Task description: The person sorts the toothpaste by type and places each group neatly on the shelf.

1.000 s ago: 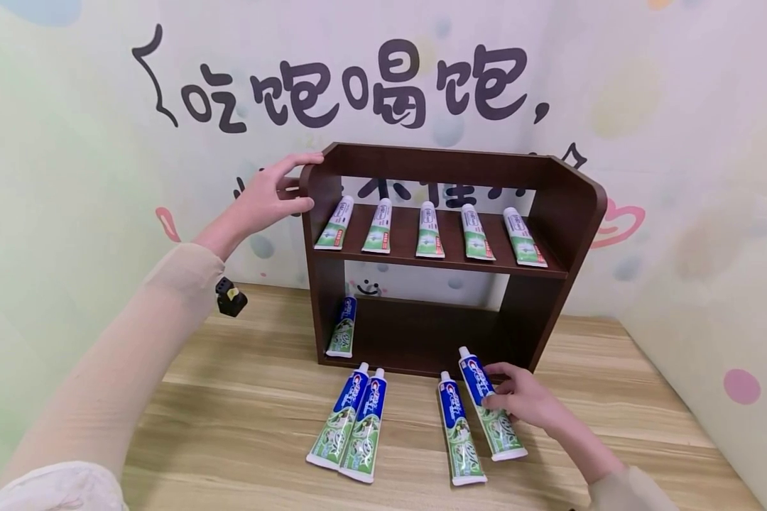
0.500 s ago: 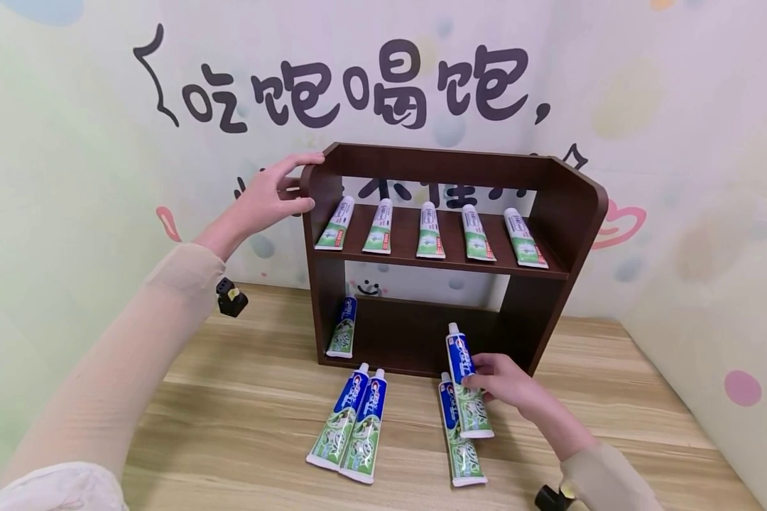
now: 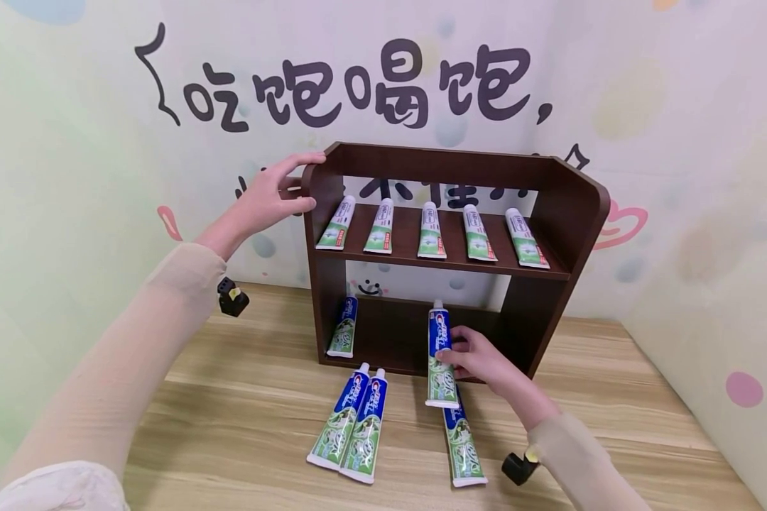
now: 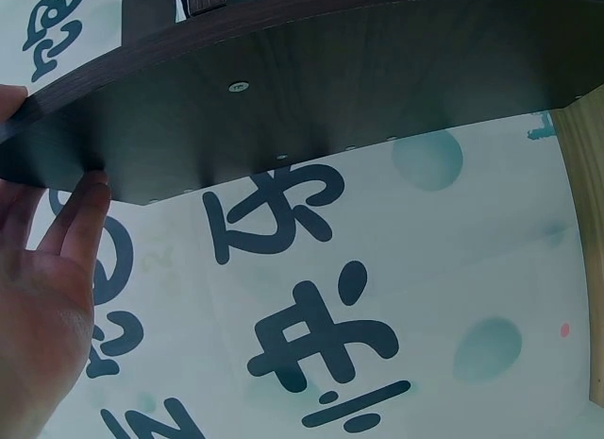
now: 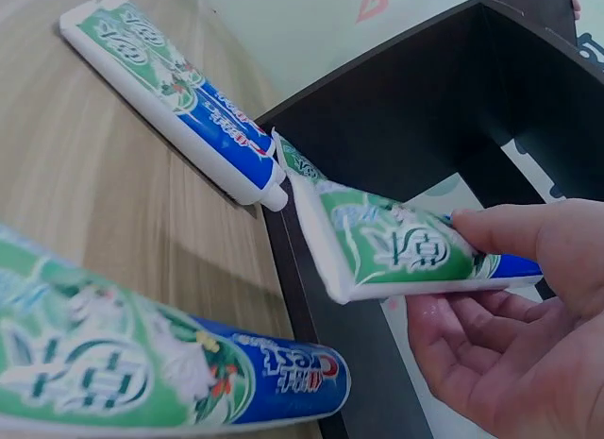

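My right hand [image 3: 479, 358] pinches a blue and green toothpaste tube [image 3: 442, 376] between thumb and fingers, cap up, in front of the lower shelf. In the right wrist view the held tube [image 5: 406, 241] is off the table, its flat end toward the camera. My left hand [image 3: 271, 193] grips the upper left side panel of the dark brown shelf rack [image 3: 444, 157]. The left wrist view has its fingers on both faces of that panel [image 4: 311, 90]. Below the held tube lies another such tube [image 3: 464, 447] on the table, its cap end hidden.
Two matching tubes [image 3: 362, 429] lie side by side on the table [image 3: 230, 411], left of centre. One more tube [image 3: 343, 330] stands leaning at the lower shelf's left end. Several smaller white and green tubes [image 3: 430, 234] line the upper shelf. A patterned wall rises close behind.
My right hand has lifted the rightmost tube from the table and carried it left and forward, over the neighbouring tube to the lower shelf's front. The left hand stays on the rack.
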Tool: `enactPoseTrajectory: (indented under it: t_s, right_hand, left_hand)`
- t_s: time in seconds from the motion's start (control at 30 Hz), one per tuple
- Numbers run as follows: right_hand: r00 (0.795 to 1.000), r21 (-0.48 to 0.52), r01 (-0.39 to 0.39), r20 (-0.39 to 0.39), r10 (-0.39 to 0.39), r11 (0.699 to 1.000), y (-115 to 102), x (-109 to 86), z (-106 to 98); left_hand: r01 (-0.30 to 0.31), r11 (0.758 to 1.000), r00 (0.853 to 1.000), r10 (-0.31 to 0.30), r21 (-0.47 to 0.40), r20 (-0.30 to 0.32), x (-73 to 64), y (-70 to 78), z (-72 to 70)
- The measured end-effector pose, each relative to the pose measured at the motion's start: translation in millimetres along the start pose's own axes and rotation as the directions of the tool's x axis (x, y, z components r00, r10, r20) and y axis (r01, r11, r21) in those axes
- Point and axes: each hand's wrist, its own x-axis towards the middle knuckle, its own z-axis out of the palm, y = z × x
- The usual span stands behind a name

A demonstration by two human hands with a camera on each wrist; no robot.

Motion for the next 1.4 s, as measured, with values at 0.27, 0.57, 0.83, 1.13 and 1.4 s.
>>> enactPoseTrajectory:
  t_s: [0.27,0.57,0.83,1.13,1.4]
  right_hand:
    - [0.998,0.006,0.056,-0.016,-0.056,0.998,-3.2,18.0,6.4]
    - [0.985,-0.030,0.089,-0.146,-0.092,0.996,-8.5,39.0,14.4]
    - [0.978,-0.007,0.101,-0.182,-0.100,0.995,-16.9,52.0,23.8]
    - [0.974,0.049,0.117,-0.200,-0.105,0.992,-22.1,67.8,37.3]
    - [0.977,0.102,0.153,-0.167,-0.134,0.983,-19.3,84.6,42.4]
  left_hand:
    - [0.007,1.000,1.000,-0.007,-0.001,0.001,-0.2,-0.1,0.2]
    - [0.011,1.000,1.000,-0.011,-0.009,-0.001,0.3,0.2,0.3]
    - [0.008,1.000,1.000,-0.008,-0.010,-0.004,-0.4,1.2,0.3]
    - [0.011,1.000,1.000,-0.011,-0.005,-0.004,-1.1,0.0,0.8]
    - [0.007,1.000,1.000,-0.007,-0.002,-0.006,-1.0,0.8,1.2]
